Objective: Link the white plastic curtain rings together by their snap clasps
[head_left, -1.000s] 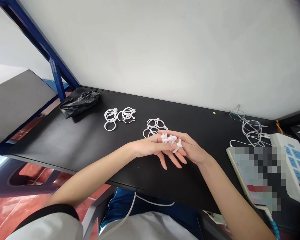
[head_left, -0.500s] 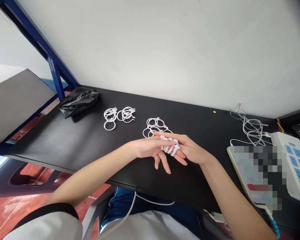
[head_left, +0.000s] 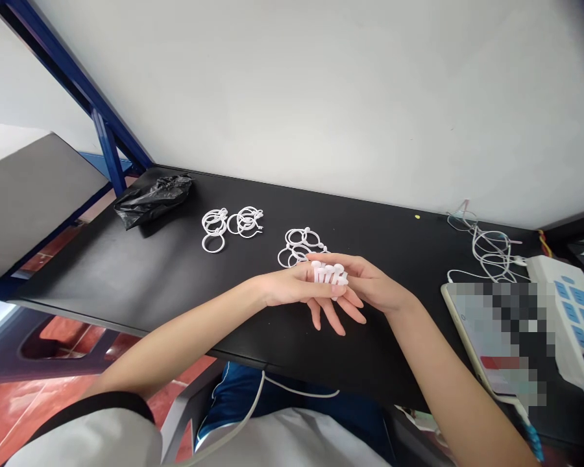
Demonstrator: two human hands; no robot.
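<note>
My left hand reaches in from the left above the black table, thumb and forefinger pinched on a bunch of several white plastic rings, the other fingers stretched out. My right hand meets it from the right, its fingers closed on the same bunch. Just behind the hands lies a small pile of white rings. A second pile of white rings lies farther left.
A crumpled black plastic bag sits at the table's far left. White cables, a tablet and a white power strip fill the right end. A blue metal frame rises at left; the white wall stands behind.
The rings on my left fingers have been gathered upright into a tighter bunch. My left fingers spread out again after curling slightly. Both hands stay in the same spot.
</note>
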